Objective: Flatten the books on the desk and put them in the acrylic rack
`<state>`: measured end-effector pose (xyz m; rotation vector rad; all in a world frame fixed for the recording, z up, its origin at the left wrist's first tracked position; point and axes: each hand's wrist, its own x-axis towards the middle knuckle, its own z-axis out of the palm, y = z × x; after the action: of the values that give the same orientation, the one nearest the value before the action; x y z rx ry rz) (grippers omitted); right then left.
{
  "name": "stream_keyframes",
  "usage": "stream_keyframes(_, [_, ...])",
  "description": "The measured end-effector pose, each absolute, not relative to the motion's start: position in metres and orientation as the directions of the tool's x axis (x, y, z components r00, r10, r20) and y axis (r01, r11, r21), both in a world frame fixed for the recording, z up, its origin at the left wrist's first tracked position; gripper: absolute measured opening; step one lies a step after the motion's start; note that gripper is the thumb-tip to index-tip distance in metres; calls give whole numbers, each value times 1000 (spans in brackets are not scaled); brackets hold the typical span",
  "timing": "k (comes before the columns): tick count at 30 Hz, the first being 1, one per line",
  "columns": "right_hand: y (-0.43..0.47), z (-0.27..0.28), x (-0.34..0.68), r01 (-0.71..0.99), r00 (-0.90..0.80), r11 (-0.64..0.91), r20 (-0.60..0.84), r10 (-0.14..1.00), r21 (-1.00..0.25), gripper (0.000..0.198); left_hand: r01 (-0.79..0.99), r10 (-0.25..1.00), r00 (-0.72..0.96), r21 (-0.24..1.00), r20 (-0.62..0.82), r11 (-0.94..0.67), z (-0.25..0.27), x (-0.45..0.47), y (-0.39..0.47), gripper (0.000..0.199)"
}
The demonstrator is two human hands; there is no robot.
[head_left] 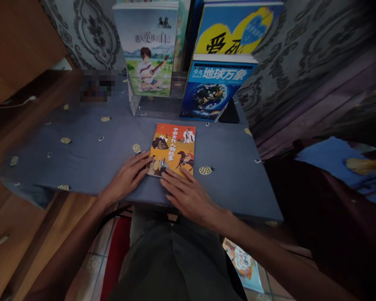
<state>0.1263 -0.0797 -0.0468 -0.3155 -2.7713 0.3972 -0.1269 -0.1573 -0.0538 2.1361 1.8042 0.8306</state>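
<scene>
An orange book with white Chinese lettering and painted figures, one on horseback, lies closed on the blue-grey tablecloth. At its left edge rests my left hand, fingers stretched out and their tips touching the cover's side. My right hand lies flat over the lower edge, with the fingertips on the cover. Neither hand grips the book.
Behind the book, a clear stand holds upright books, among them a boy-with-guitar book, a blue globe book and a yellow-heart book. A dark flat object lies beside it. Another book is below the table.
</scene>
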Motion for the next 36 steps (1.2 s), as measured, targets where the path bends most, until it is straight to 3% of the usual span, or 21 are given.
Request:
stream_keyframes(6, [-97,-49,90,117,-946,938,250,204,-325,48,830,951,93,505,294,-238,-60,-127,-156,41])
stream_keyframes(14, [-87,-60,150,213,-861,927,390,328,-310,45,850,939,91,465,332,-247,-59,-125,-156,38])
stream_keyframes(21, [-81,-57,172,214,-813,900,442,380,-380,37,884,946,108,407,305,-232,-47,-120,-155,37])
stream_keyframes(27, [-19,-57,159,276,-769,792,369,522,-545,39,925,957,28,355,289,-135,-45,-102,-144,40])
stream_keyframes(31, [43,-66,136,310,-737,771,372,564,-556,42,961,939,4,260,343,-99,-53,-90,-135,42])
stream_keyframes(36, [90,-75,117,356,-708,738,350,613,-573,42,967,938,-23,247,346,-67,-60,-85,-134,40])
